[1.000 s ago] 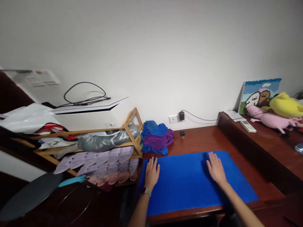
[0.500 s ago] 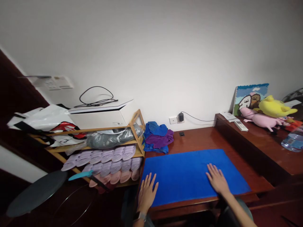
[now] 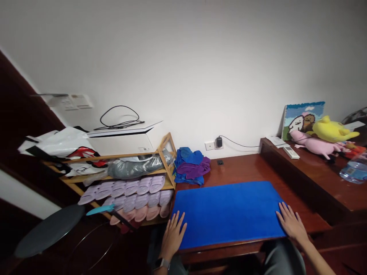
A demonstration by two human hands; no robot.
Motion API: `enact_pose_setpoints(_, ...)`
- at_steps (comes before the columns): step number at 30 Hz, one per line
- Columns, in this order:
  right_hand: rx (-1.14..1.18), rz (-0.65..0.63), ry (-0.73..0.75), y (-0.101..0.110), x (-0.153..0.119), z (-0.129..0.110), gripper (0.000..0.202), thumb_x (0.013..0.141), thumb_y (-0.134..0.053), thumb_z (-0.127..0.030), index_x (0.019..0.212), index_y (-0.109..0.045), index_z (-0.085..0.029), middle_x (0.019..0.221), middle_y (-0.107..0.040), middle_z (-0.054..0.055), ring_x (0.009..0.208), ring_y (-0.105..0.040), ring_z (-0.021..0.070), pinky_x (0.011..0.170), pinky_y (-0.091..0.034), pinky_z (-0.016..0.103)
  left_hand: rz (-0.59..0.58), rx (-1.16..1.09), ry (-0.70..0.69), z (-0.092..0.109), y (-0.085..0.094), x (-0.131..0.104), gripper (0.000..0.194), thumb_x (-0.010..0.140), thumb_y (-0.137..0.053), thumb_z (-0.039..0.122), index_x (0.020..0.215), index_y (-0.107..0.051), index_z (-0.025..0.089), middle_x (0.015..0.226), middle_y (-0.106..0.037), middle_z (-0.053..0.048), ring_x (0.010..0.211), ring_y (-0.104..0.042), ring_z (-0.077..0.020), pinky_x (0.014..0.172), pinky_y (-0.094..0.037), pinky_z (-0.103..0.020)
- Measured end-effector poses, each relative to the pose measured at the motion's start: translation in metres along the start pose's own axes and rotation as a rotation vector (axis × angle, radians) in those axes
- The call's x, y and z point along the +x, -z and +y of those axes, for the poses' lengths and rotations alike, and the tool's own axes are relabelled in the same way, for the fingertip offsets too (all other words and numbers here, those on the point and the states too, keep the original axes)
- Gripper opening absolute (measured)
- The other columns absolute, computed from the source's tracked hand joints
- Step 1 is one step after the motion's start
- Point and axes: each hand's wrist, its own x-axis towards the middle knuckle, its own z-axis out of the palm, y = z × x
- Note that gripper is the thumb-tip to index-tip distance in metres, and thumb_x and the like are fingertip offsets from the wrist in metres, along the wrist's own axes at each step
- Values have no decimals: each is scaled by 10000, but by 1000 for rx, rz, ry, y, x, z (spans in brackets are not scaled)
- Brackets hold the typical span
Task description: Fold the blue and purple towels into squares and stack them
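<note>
Blue cloth (image 3: 229, 214): matte rectangle, flat on glossy desk (image 3: 243, 167) | left hand (image 3: 172, 234), right hand (image 3: 291, 222): spread, palm-down

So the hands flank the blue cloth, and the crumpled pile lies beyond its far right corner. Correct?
No, the head view shows the crumpled pile beyond the far left corner. The left hand and right hand do flank the blue cloth.

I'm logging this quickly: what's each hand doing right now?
Left hand: open, at the left edge of the blue cloth, holding nothing.
Right hand: open, at the cloth's right edge, holding nothing.
</note>
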Motion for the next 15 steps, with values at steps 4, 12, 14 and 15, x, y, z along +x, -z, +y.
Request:
enact_pose_setpoints(4,-64,-26,-18,1,8,-29,813,885,-226,-602,1544,-540,-247,1632,-480,110,1569,-304,344,1280,-241,558,91,-20,18,-5,5,12,509,1078,-359,468,1497,-589,293,1620,-521,-60,1436,-544,-262,1179,-460,-464)
enact_pose_setpoints(12,25,-207,319,-19,36,-212,658,1040,-263,-472,1599,-461,-187,1701,-346,69,1595,-263,267,1307,-208,498,41,-31,-92,3,14,100,493,1064,-382,419,1462,-624,257,1608,-537,-63,1490,-480,-262,1240,-391,-454)
enact_pose_setpoints(14,67,-277,414,-32,41,-269,643,1048,-286,-456,1618,-425,-195,1709,-323,63,1602,-239,260,1310,-192,495,2,-32,-117,5,10,121,507,1063,-391,410,1518,-566,269,1644,-489,-64,1523,-433,-262,1262,-353,-476)
enact_pose_setpoints(15,83,-311,452,-40,43,-296,639,1049,-296,-448,1626,-407,-198,1710,-316,64,1604,-231,262,1310,-185,497,-21,-30,-113,4,6,128,518,1063,-395,410,1544,-534,278,1662,-461,-63,1537,-411,-264,1268,-338,-488)
